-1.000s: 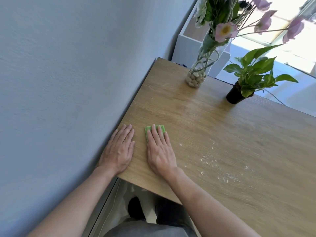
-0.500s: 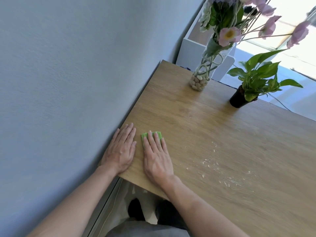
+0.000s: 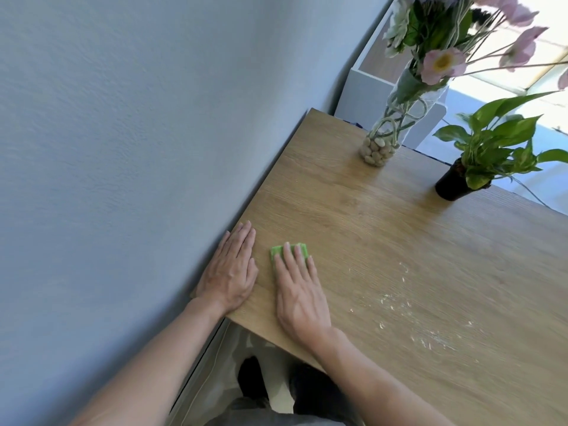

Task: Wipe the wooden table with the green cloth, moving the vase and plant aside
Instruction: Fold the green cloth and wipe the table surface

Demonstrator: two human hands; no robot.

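Both hands lie flat near the bench's [image 3: 384, 241] corner by the wall: my left hand [image 3: 229, 272] rests bare, my right hand [image 3: 299, 290] presses the one green cloth [image 3: 276, 251] under straight fingers. Wiping seems barely begun: pale crumbs [image 3: 408, 309] remain to my right, and one vase [image 3: 381, 142] and one plant [image 3: 479, 158] stand unmoved at the far edge.

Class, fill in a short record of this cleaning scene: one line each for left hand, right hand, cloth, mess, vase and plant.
left hand: flat on the table, by the wall
right hand: straight fingers press the green cloth
green cloth: folded, mostly under the fingers
crumbs: pale, scattered right of the cloth
vase: glass, pebbles and flowers, far edge
plant: black pot, right of the vase
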